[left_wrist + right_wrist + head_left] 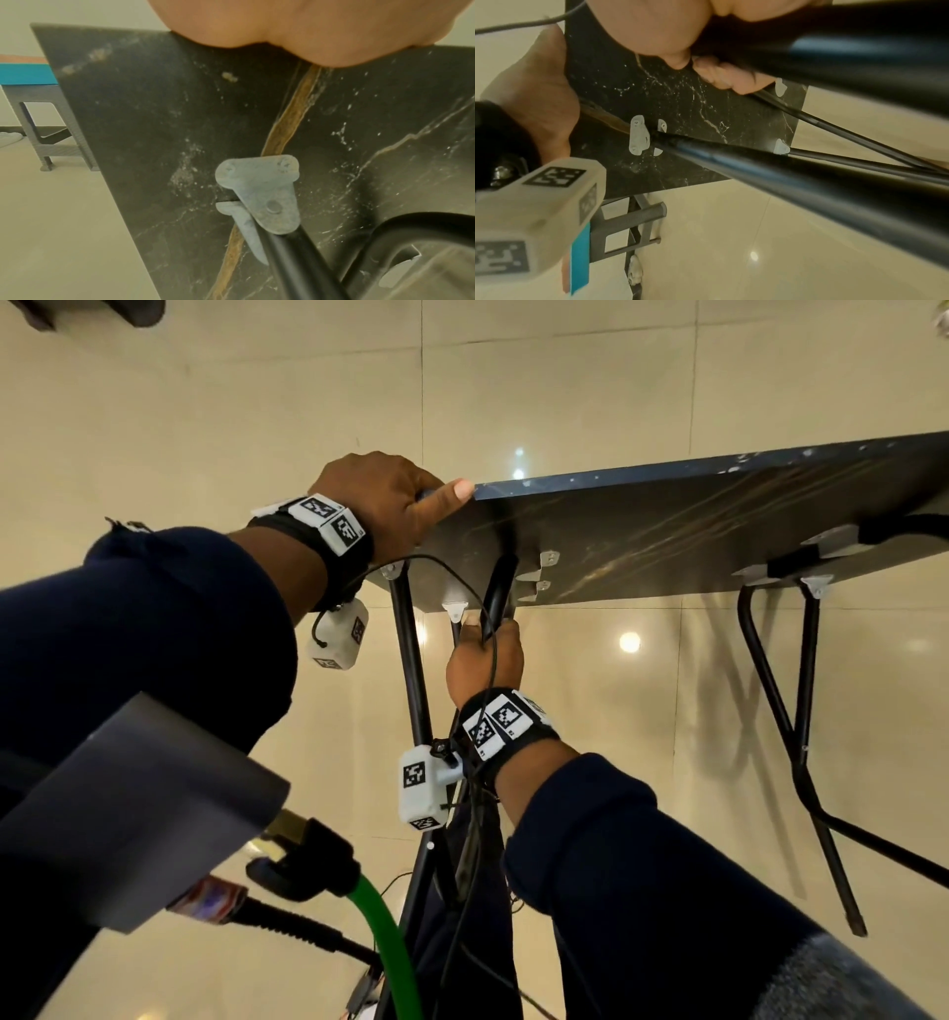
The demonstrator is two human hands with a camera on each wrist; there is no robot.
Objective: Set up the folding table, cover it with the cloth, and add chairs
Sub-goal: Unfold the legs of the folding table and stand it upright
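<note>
1. from the head view we see our left hand [390,498] holding the corner of the folding table [719,531], thumb flat along its edge, fingers curled over the far side.
2. our right hand [485,660] is wrapped around a black table leg [498,593] just under the top.
3. the table is tipped on its side, its dark marble-look underside facing us, another leg frame [801,711] sticking out.
4. only the left wrist view shows a grey metal bracket [262,192] up close, and a grey stool [49,125] with a blue top behind.
5. we see no boxes or bins.
6. the floor [205,403] is shiny cream tile.
</note>
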